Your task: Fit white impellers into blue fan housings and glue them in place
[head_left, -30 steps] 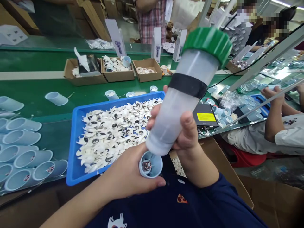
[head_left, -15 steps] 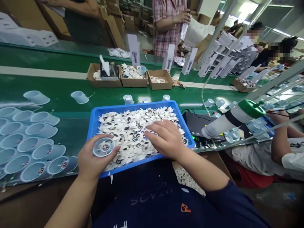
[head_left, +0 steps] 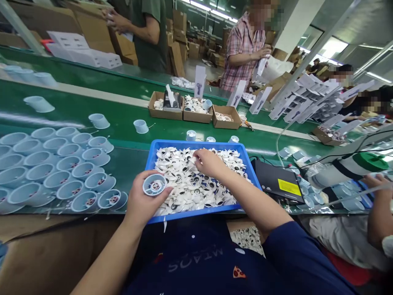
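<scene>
My left hand is wrapped round a light blue plastic cup-shaped housing, its open end facing up and a small motor part visible inside. It is over the near left corner of a blue tray. Heaped in that tray are many white fan blades with dark hubs. My right hand reaches into the far middle of the heap, fingers curled and thumb and fingertips pinched together among the blades. Whatever lies between those fingertips is hidden by the white pile.
Rows of blue housings lie on the green bench at left. Beyond the tray are cardboard boxes of parts. A black box with a yellow label sits to its right. A co-worker's hand is at far right; others stand behind the bench.
My right hand has gone from outstretched fingers over the blades to a pinch deeper in the heap. My left hand still holds the housing. The whole view has shifted, showing more on the left.
</scene>
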{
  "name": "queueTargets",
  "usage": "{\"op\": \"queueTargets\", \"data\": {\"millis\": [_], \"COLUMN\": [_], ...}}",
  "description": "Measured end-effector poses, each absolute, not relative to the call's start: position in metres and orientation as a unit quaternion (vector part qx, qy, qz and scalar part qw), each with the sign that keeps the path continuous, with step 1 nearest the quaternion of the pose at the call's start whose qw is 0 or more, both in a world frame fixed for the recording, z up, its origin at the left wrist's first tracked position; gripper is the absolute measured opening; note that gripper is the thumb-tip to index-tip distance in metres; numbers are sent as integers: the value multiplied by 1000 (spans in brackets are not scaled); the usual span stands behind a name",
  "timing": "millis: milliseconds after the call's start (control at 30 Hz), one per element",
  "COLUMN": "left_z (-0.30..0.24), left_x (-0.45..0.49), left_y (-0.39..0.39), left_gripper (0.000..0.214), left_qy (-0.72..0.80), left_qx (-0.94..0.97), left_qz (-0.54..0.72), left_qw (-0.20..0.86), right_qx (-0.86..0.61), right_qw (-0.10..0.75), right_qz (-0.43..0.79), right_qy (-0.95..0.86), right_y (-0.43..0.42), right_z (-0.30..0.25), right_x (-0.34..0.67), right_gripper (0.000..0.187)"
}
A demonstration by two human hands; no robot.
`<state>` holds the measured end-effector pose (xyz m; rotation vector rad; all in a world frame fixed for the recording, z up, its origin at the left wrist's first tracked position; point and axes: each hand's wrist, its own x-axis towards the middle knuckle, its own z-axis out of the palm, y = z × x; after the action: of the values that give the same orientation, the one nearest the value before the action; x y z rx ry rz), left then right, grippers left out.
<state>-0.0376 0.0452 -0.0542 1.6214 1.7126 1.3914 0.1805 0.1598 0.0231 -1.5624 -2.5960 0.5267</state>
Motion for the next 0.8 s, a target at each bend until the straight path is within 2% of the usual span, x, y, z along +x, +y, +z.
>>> {"op": "queueTargets", "data": {"millis": [67,133,200,233,300,433,500,600,667,800], "left_z": [-54,-49,-39,-33,-23,-14,-12,-8,-5,-4], "left_x": [-42,-44,-41,-39,-33,-25,-23,-19,-14,-3], "left_y": [36,26,18,15,12,11,9,5,2,0], "left_gripper": [60,60,58,58,57,57,55,47,40,36], "left_qy": [574,546,543,540,521,480,477,472,469,475], "left_qx": [600,637,680,703,745,794,804,814,815,806], "left_qz": [504,472,418,394,366,350,342,335,340,353], "left_qw": [239,271,261,243,200,129,100,60,29,-3], "right_qx": [-488,-447,-372,-341,-322,-336,-354,-372,-367,-364], "right_qw": [82,175,262,282,285,288,290,273,253,239], "right_qz": [285,505,715,777,824,796,717,513,400,351], "right_qy": [-821,-717,-531,-448,-369,-414,-527,-724,-801,-829], "right_y": [136,110,89,81,71,65,62,57,55,59], "right_z": [25,22,16,13,8,11,19,32,36,31], "right_x": [194,205,213,214,215,210,206,198,192,188], "right_gripper": [28,29,41,50,57,50,40,21,17,15]}}
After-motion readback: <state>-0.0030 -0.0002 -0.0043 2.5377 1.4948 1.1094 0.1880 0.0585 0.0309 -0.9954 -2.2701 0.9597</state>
